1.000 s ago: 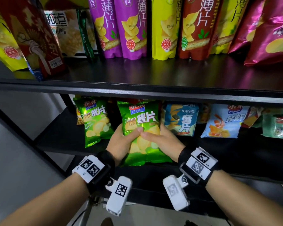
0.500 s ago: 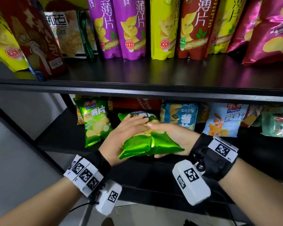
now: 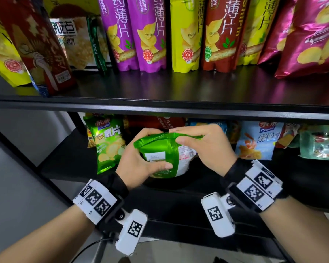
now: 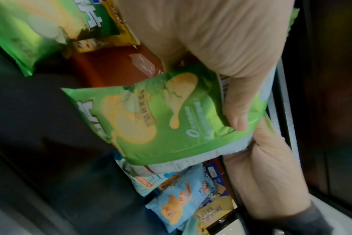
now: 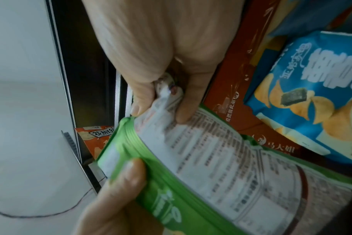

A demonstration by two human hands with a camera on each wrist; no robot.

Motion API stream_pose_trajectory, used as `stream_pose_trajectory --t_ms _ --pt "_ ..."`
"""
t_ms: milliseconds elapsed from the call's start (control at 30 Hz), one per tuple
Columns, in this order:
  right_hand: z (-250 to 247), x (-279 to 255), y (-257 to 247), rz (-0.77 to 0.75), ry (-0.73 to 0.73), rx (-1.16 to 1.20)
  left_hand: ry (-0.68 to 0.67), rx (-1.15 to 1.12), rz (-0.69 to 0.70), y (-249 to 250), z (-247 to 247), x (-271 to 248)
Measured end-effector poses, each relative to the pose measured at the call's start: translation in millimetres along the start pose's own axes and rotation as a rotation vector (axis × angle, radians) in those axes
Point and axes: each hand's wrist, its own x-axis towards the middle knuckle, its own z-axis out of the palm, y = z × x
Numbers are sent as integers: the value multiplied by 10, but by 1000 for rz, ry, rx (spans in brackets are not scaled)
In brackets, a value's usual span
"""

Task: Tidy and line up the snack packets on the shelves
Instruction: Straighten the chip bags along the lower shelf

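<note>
Fingers (image 3: 156, 132) of both hands pinch the green chip packet (image 3: 160, 156), held back-side-up just off the lower shelf (image 3: 65, 164), and a clumsy turn could crush it or topple the upright green neighbour (image 3: 107, 143).

- My left hand (image 3: 139, 164) & right hand (image 3: 207, 147): bare, no gloves, forearms bare too.
- Left wrist: black strap (image 3: 114, 185), white band (image 3: 95, 201) w/ three black square code markers.
- Right wrist: same black strap, white band (image 3: 258, 188) w/ code markers.
- Under each wrist: white cam block (image 3: 131, 231), one code marker apiece.
- Thin dark cable (image 3: 87, 247) trails off left unit.
</note>
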Motion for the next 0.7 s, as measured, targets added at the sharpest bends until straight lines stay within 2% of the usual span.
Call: stream_pose_trajectory --t_ms 133,200,333,433,500,600,700 --pt "52 15 5 -24 83 -27 72 -142 12 69 62 -4" --pt "75 41 3 -5 144 15 130 -191 -38 80 106 11" --pt "110 113 63 157 289 51 196 -267 -174 68 175 66" --pt "112 84 100 249 166 325 236 -312 -270 40 171 99" --pt "81 50 134 296 72 418 256 -314 -302 4 162 104" --pt "43 11 171 371 -40 321 270 -335 -318 -31 165 91" --pt "49 15 182 409 0 269 260 -317 -295 -26 181 72"
